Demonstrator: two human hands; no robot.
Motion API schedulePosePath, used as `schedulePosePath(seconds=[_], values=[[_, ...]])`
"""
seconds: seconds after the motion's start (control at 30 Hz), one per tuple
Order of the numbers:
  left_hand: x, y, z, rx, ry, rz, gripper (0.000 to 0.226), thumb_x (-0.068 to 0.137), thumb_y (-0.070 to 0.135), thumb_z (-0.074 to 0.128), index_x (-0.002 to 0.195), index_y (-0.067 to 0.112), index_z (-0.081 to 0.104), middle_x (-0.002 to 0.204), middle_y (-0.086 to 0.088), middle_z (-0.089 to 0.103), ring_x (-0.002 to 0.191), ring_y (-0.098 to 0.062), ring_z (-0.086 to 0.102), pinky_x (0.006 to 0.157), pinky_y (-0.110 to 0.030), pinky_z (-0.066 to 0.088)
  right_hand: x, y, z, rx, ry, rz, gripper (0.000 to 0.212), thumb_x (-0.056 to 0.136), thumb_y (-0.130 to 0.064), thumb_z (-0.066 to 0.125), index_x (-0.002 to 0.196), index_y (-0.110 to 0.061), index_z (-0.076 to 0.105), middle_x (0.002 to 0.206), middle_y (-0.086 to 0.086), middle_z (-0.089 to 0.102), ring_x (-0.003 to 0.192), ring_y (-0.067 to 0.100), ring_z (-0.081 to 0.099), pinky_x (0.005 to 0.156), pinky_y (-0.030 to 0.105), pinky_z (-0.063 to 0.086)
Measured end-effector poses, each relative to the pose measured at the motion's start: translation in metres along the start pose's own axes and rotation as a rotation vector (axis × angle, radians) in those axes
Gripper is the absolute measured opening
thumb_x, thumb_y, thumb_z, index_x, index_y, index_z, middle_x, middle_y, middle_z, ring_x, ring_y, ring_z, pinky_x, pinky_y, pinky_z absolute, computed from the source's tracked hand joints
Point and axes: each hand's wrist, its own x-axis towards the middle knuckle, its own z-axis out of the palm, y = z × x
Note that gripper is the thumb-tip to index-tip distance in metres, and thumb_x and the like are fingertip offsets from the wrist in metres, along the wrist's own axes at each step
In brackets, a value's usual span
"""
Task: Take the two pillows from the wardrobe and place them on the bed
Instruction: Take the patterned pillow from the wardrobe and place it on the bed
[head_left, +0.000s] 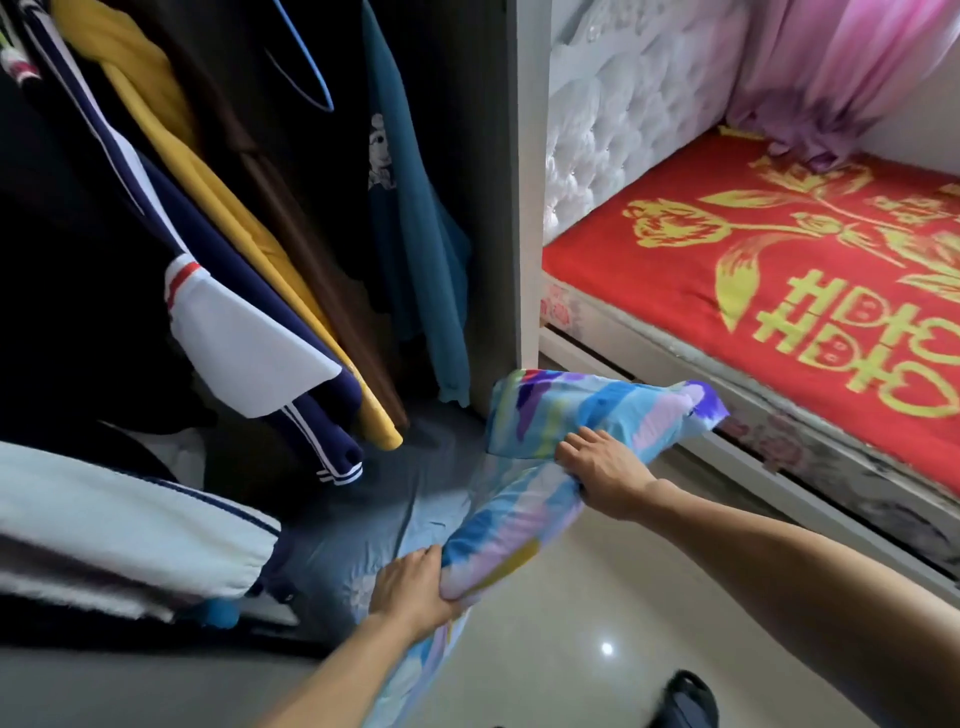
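Observation:
A pillow (566, 426) in a blue, purple, pink and yellow patterned case hangs bent in front of the open wardrobe (488, 218), just outside its right side panel. My left hand (415, 584) grips the pillow's lower end. My right hand (605, 470) clutches it near the middle fold. The bed (779, 291) with a red and gold cover lies to the right, its near edge a short way beyond the pillow. A white bundle with navy trim (119, 530) lies in the wardrobe at lower left; whether it is a pillow I cannot tell.
Hanging clothes (223, 234) in navy, yellow, brown and teal fill the wardrobe. Grey-blue cloth (358, 519) covers its floor. A white tufted headboard (623, 114) and pink curtain (841, 67) stand behind the bed. The glossy floor (597, 623) spreads below, with a dark shoe (685, 701) at the bottom.

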Motion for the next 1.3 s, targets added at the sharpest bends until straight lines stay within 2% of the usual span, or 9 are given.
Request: schedulePosePath(seconds=[0.23,0.43,0.53,0.63,0.7,0.9,0.97,1.1,1.3], values=[[0.011,0.059,-0.004,-0.011,-0.015,-0.054,0.082,0.049,0.088,0.052,0.1,0.024,0.052,0.108,-0.004,0.068,0.102,-0.03,0.063,0.079,-0.036,0.048,-0.018,0.062,0.0,0.028,-0.072,-0.099,0.022,0.077,-0.017,0.06,0.098,-0.013,0.056,0.097,0.005,0.061,0.093,0.028,0.054,0.081,0.037,0.043],[0.017,0.147,0.014,-0.058,-0.041,-0.092,0.081,0.052,0.085,0.055,0.107,0.026,0.053,0.109,-0.004,0.068,0.102,-0.029,0.063,0.079,-0.036,0.05,-0.051,0.135,-0.007,-0.023,-0.113,-0.171,0.022,0.075,-0.015,0.059,0.096,-0.015,0.054,0.096,0.005,0.061,0.092,0.028,0.053,0.077,0.036,0.038],[0.039,0.196,0.005,-0.1,-0.043,-0.08,0.077,0.053,0.081,0.059,0.107,0.027,0.053,0.108,-0.004,0.068,0.101,-0.03,0.063,0.078,-0.035,0.05,-0.068,0.185,-0.019,-0.047,-0.133,-0.086,0.025,0.071,-0.018,0.057,0.096,-0.016,0.053,0.099,0.003,0.061,0.098,0.027,0.054,0.077,0.037,0.036],[0.08,0.246,-0.024,-0.097,-0.024,-0.011,0.051,0.059,0.055,0.07,0.095,0.025,0.051,0.103,-0.004,0.069,0.099,-0.031,0.063,0.073,-0.035,0.049,-0.083,0.246,-0.039,-0.043,-0.119,0.047,0.028,0.071,-0.019,0.059,0.099,-0.014,0.054,0.104,0.005,0.061,0.104,0.026,0.054,0.083,0.039,0.039],[0.109,0.278,-0.044,-0.076,-0.019,0.047,0.041,0.06,0.043,0.07,0.09,0.024,0.048,0.101,-0.005,0.068,0.099,-0.033,0.063,0.073,-0.036,0.048,-0.095,0.284,-0.049,-0.026,-0.114,0.158,0.032,0.069,-0.018,0.062,0.1,-0.014,0.054,0.104,0.005,0.062,0.103,0.027,0.053,0.083,0.037,0.038],[0.203,0.351,-0.091,0.062,-0.006,0.225,0.041,0.065,0.038,0.069,0.098,0.025,0.048,0.107,-0.005,0.067,0.102,-0.033,0.062,0.08,-0.038,0.048,-0.112,0.374,-0.075,-0.02,-0.026,0.351,0.03,0.069,-0.013,0.06,0.098,-0.015,0.053,0.101,0.004,0.06,0.099,0.026,0.052,0.083,0.036,0.037],[0.273,0.388,-0.118,0.085,0.024,0.309,0.04,0.067,0.038,0.067,0.1,0.025,0.048,0.108,-0.005,0.067,0.102,-0.033,0.062,0.081,-0.039,0.049,-0.097,0.43,-0.08,-0.026,0.041,0.451,0.03,0.066,-0.012,0.06,0.094,-0.015,0.051,0.098,0.005,0.059,0.097,0.027,0.051,0.081,0.037,0.036],[0.298,0.41,-0.135,0.111,0.022,0.37,0.045,0.065,0.044,0.069,0.101,0.026,0.049,0.108,-0.003,0.067,0.102,-0.031,0.063,0.08,-0.037,0.049,-0.094,0.456,-0.092,-0.016,0.02,0.503,0.028,0.068,-0.013,0.059,0.093,-0.015,0.049,0.098,0.005,0.058,0.098,0.027,0.051,0.082,0.039,0.039],[0.414,0.444,-0.216,0.125,0.036,0.503,0.048,0.064,0.046,0.07,0.102,0.025,0.05,0.108,-0.006,0.068,0.102,-0.033,0.063,0.078,-0.038,0.049,-0.03,0.54,-0.125,-0.037,0.097,0.626,0.026,0.067,-0.015,0.059,0.092,-0.015,0.05,0.098,0.005,0.059,0.099,0.028,0.052,0.081,0.04,0.042]])
